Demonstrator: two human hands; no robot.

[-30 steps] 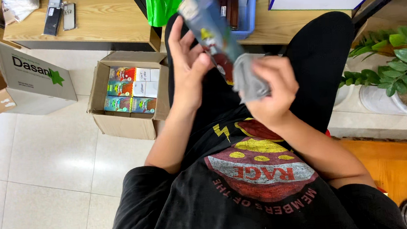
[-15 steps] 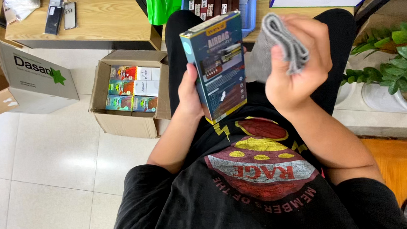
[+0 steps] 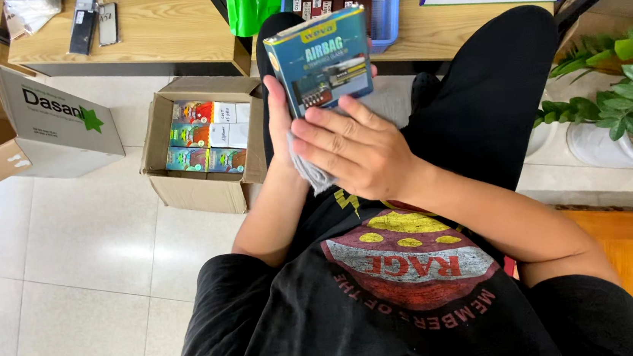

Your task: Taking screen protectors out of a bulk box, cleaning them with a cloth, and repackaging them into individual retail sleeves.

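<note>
I hold a flat blue box (image 3: pixel 319 63) upright in my left hand (image 3: pixel 279 112), in the upper middle of the frame, above my lap. My left fingers wrap around its left edge and back, so the printed front faces me. My right hand (image 3: pixel 356 151) lies across the lower part of the box, fingers spread and pressing a grey cloth (image 3: pixel 310 172) flat against its face; a fold of the cloth hangs out below my palm, between both hands.

To the left of my knees, on the pale tiled floor (image 3: pixel 60 300), stands an open cardboard carton (image 3: pixel 207 191) packed with small colourful boxes. Further left, at the frame's edge, a bigger empty carton (image 3: pixel 37 126) lies tipped with its flaps open. Along the top runs a wooden shelf (image 3: pixel 158 24) with a green bag (image 3: pixel 251 0) and a blue tray (image 3: pixel 386 11) of dark items. A potted plant (image 3: pixel 625 90) fills the right edge.
</note>
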